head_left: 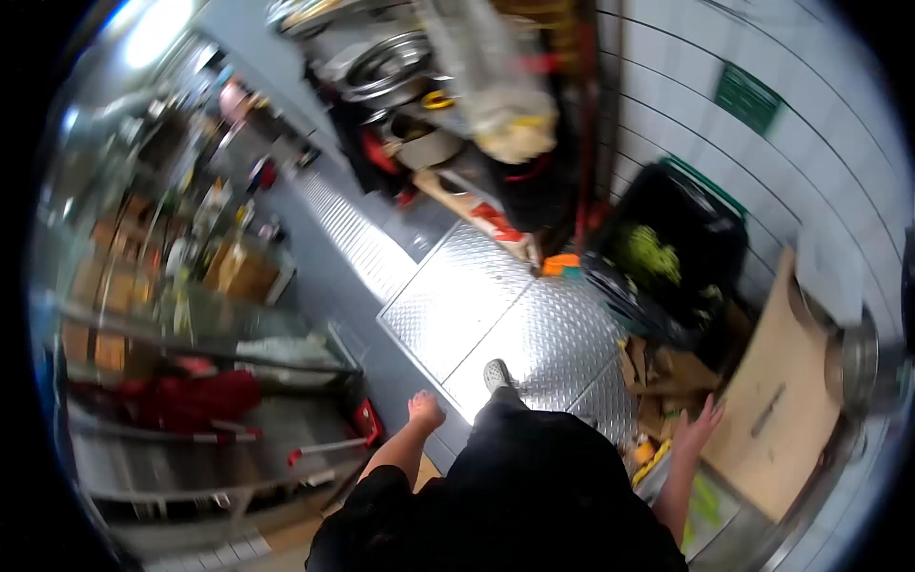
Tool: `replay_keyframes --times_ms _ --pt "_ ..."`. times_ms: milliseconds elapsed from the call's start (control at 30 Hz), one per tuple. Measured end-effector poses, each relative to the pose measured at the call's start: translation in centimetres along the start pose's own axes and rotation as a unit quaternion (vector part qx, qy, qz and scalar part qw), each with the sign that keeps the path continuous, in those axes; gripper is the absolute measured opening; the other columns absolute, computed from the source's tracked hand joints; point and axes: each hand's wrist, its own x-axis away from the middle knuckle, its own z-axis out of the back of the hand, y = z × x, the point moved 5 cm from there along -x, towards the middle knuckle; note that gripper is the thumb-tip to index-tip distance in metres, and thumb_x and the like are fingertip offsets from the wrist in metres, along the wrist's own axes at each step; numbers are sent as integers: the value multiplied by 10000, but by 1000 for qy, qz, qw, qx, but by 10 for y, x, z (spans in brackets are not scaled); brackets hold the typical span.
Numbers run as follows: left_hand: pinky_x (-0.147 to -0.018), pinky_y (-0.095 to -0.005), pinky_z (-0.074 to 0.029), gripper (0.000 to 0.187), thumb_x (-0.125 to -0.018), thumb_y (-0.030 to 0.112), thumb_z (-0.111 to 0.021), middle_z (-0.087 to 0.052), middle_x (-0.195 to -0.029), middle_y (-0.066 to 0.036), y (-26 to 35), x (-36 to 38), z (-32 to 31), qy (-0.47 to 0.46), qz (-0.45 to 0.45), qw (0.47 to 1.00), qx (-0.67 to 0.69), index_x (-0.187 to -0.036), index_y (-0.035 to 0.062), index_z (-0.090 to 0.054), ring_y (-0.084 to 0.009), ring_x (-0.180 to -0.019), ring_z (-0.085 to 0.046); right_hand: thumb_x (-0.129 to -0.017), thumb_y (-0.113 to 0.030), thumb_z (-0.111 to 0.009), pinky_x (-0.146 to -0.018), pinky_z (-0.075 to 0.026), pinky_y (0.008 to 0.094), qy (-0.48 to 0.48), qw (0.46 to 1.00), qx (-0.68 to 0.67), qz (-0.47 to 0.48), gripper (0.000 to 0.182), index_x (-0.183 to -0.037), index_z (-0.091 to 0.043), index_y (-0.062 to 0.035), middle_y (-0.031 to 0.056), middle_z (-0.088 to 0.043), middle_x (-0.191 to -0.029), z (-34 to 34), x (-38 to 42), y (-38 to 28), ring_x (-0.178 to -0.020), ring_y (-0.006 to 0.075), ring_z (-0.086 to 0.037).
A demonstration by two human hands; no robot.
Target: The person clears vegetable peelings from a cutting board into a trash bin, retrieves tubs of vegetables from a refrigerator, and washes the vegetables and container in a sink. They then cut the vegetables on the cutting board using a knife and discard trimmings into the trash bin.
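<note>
My left hand (426, 410) swings over the floor beside my left leg, its fingers loosely curled and nothing showing in them. On the other side, my right hand (699, 427) has its fingers spread and holds nothing. It overlaps the near edge of a large light-brown board (796, 386), on which a narrow grey item (767, 410) lies. Torn brown cardboard (672, 374) is just beyond that hand. Below me, one shoe (496, 374) is on the metal plate floor (543, 334).
A black bin (705, 224) holding green leafy scraps stands by the tiled wall. Ahead, a crowded shelf (448, 195) carries metal bowls (391, 67). Boxes (238, 270) and a steel counter (210, 467) line the left. Another person (233, 100) is far back along the aisle.
</note>
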Motion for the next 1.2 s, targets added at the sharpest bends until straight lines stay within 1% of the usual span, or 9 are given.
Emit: replay_keyframes --times_ms 200,433,567,733,967,1067,1133,1167,1200 --pt "-1056 -427 -460 468 -865 386 -632 -587 -1361 -193 -112 0 -92 -162 50 985 25 -1223 88 -683 -354 -1270 -550 -804 67 -684 -1078 -435 412 -174 966 -183 55 567 -1347 -527 22 250 -243 -1583 -134 -15 -161 -1407 434 -368" --pt "-1014 -444 -493 489 -865 411 -639 -672 -1226 -193 -224 -110 -63 -180 47 976 108 -1201 61 -691 -359 -1168 -622 -756 -58 -814 -1125 -374 448 -233 957 -36 172 605 -1294 -557 50 281 -220 -1590 -236 -25 -369 -1412 452 -345" --pt "-1080 -445 -430 511 -876 373 -678 -571 -1336 -274 -286 -179 10 87 92 961 245 -1238 16 -622 -397 -1283 -519 -713 -38 -836 -1148 -367 426 -317 934 94 137 645 -1297 -574 42 309 -212 -1583 -316 -39 -409 -1440 442 -302" --pt "-1078 -458 -432 475 -865 319 -674 -560 -1338 -264 -338 -218 51 175 137 917 330 -1209 -5 -620 -407 -1252 -525 -781 142 -590 -1149 -379 410 -363 904 210 76 547 -1309 -585 2 273 -173 -1606 -406 -53 -427 -1467 404 -269" --pt "-974 -468 -508 343 -845 225 -577 -678 -1156 -234 -372 -197 -20 -66 247 911 323 -1077 14 -714 -391 -1173 -603 -700 58 -650 -1159 -319 420 -440 858 237 123 540 -1239 -628 24 375 -305 -1514 -506 -53 -515 -1470 430 -252" --pt "-992 -456 -498 406 -844 276 -552 -658 -1207 -249 -380 -173 -50 -160 158 944 242 -1089 -2 -717 -376 -1160 -623 -891 -142 -557 -1118 -348 432 -481 847 186 128 478 -1344 -525 8 230 -375 -1510 -644 -87 -501 -1380 366 -382" --pt "-1007 -448 -488 437 -844 295 -549 -638 -1252 -251 -385 -173 -23 -195 227 908 291 -1119 -3 -710 -366 -1172 -622 -957 -264 -568 -1073 -369 434 -473 807 -340 -99 510 -1376 -484 15 170 -492 -1394 -780 -97 -455 -1251 339 -472" --pt "-1017 -445 -481 447 -844 296 -554 -625 -1280 -248 -388 -163 2 -195 326 852 361 -1145 0 -702 -361 -1187 -614 -884 -319 -665 -1074 -375 440 -517 848 -2 116 575 -1311 -531 42 217 -514 -1359 -750 -85 -571 -1237 373 -491" --pt "-1026 -441 -475 459 -845 298 -559 -611 -1307 -245 -392 -161 17 -189 419 781 424 -1170 4 -694 -356 -1203 -606 -812 -374 -761 -1075 -381 445 -460 757 312 344 648 -1246 -578 70 263 -536 -1323 -709 -69 -704 -1224 407 -511"
